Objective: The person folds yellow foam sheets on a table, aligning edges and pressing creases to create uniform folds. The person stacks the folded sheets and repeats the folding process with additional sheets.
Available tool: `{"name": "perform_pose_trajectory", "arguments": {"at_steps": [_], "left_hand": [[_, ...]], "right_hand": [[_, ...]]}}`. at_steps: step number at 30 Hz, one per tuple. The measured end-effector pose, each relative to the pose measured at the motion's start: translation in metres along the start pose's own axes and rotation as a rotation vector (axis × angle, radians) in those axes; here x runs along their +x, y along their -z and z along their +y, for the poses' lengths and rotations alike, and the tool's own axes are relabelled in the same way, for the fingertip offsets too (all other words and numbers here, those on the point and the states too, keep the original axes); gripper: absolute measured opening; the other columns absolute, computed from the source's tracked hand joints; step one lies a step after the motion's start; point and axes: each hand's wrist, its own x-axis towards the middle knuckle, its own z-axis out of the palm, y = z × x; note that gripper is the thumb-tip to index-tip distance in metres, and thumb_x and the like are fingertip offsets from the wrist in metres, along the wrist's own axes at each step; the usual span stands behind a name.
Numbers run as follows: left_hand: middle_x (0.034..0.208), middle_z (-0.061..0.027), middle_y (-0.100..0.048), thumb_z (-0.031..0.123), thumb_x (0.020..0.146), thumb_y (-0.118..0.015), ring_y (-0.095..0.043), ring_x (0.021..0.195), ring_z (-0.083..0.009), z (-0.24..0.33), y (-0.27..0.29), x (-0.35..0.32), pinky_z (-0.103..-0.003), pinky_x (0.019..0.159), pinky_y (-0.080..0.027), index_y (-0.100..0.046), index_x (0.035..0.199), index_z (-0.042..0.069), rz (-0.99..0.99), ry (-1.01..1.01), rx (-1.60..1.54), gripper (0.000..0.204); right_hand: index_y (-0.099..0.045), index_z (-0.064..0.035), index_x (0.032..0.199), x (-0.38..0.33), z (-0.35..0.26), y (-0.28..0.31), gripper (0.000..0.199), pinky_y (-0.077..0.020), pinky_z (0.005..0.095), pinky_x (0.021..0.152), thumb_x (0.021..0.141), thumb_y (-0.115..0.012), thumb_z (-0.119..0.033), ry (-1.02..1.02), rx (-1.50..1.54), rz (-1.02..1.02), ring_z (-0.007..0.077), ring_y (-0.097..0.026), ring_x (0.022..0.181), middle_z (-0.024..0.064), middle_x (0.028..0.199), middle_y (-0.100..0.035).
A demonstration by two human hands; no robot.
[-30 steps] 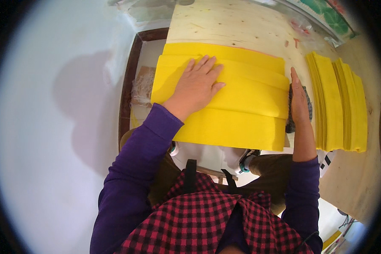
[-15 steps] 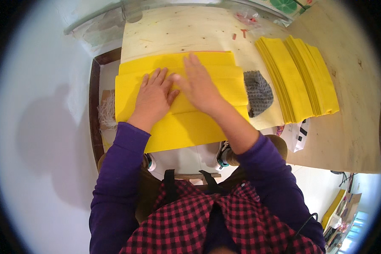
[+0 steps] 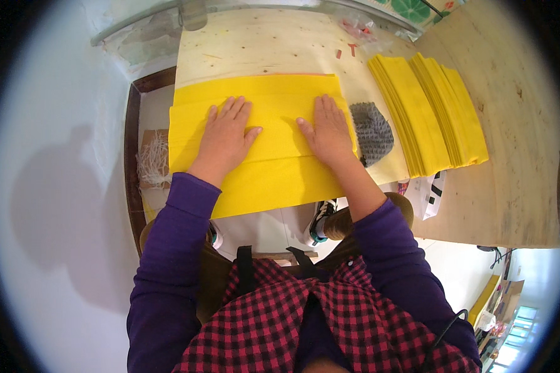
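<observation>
A wide sheet of yellow cloth [image 3: 274, 133], with creases running across it, lies in front of me on the wooden table. Its near edge hangs past the table over my knees. On the left part of the cloth my left hand [image 3: 227, 133] rests flat, fingers stretched and thumb apart. My right hand [image 3: 330, 130] presses flat near the cloth's right edge, its fingers pointing away from me. Neither hand grips anything. Along the far edge of the cloth shows a thin orange strip.
Right of the cloth lies a grey knitted piece [image 3: 372, 133]. Beyond it are stacks of folded yellow cloth [image 3: 410, 118]. A clear plastic bag [image 3: 358, 28] and red scraps [image 3: 353, 50] lie at the back. White threads [image 3: 154, 161] hang at the left, beside the wall [image 3: 62, 124].
My right hand has moved right, from the middle of the cloth beside my left hand to near its right edge. My left hand has stayed almost in place.
</observation>
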Motion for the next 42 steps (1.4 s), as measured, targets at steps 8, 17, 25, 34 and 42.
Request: {"name": "perform_pose_trajectory", "arguments": {"at_steps": [8, 17, 25, 34, 42], "left_hand": [[0.154, -0.0166, -0.022, 0.053, 0.093, -0.044, -0.019, 0.144, -0.0273, -0.013, 0.005, -0.013, -0.052, 0.115, -0.012, -0.027, 0.146, 0.001, -0.026, 0.281, 0.207, 0.076], [0.155, -0.0169, -0.02, 0.055, 0.092, -0.043, -0.015, 0.145, -0.0264, -0.03, 0.01, -0.025, -0.053, 0.115, -0.011, -0.024, 0.146, -0.002, -0.011, 0.391, 0.165, 0.081], [0.155, -0.0168, -0.02, 0.055, 0.092, -0.043, -0.015, 0.145, -0.0263, -0.029, 0.012, -0.026, -0.052, 0.115, -0.011, -0.024, 0.146, -0.002, 0.004, 0.398, 0.152, 0.081], [0.154, -0.017, -0.024, 0.055, 0.091, -0.045, -0.018, 0.144, -0.0267, -0.028, 0.013, -0.026, -0.052, 0.115, -0.009, -0.027, 0.145, -0.002, 0.0, 0.395, 0.194, 0.081], [0.152, -0.0176, -0.028, 0.057, 0.092, -0.041, -0.022, 0.143, -0.0262, -0.021, 0.022, -0.029, -0.051, 0.115, -0.009, -0.03, 0.144, -0.002, -0.019, 0.385, 0.267, 0.079]], "right_hand": [[-0.022, 0.0061, 0.145, 0.002, 0.002, 0.0, 0.083, -0.0136, 0.0402, 0.117, 0.094, -0.037, -0.057, -0.045, -0.03, -0.025, 0.0319, -0.017, 0.144, 0.0224, 0.152, -0.022], [-0.024, 0.0075, 0.144, 0.004, 0.011, -0.003, 0.084, -0.0127, 0.042, 0.117, 0.093, -0.038, -0.058, -0.112, -0.016, -0.003, 0.0335, -0.016, 0.144, 0.0252, 0.152, -0.021], [-0.033, 0.0107, 0.138, 0.016, -0.062, 0.006, 0.076, -0.0183, 0.046, 0.115, 0.095, -0.041, -0.052, 0.151, -0.034, 0.076, 0.0386, -0.023, 0.14, 0.0303, 0.147, -0.028], [-0.028, 0.0063, 0.143, 0.021, -0.113, -0.019, 0.08, -0.0147, 0.0435, 0.116, 0.094, -0.037, -0.056, 0.179, 0.072, 0.004, 0.0326, -0.019, 0.143, 0.023, 0.152, -0.024], [-0.022, 0.0044, 0.146, 0.014, -0.036, -0.009, 0.082, -0.013, 0.0427, 0.117, 0.094, -0.035, -0.058, 0.045, -0.046, -0.002, 0.031, -0.015, 0.144, 0.0218, 0.153, -0.021]]}}
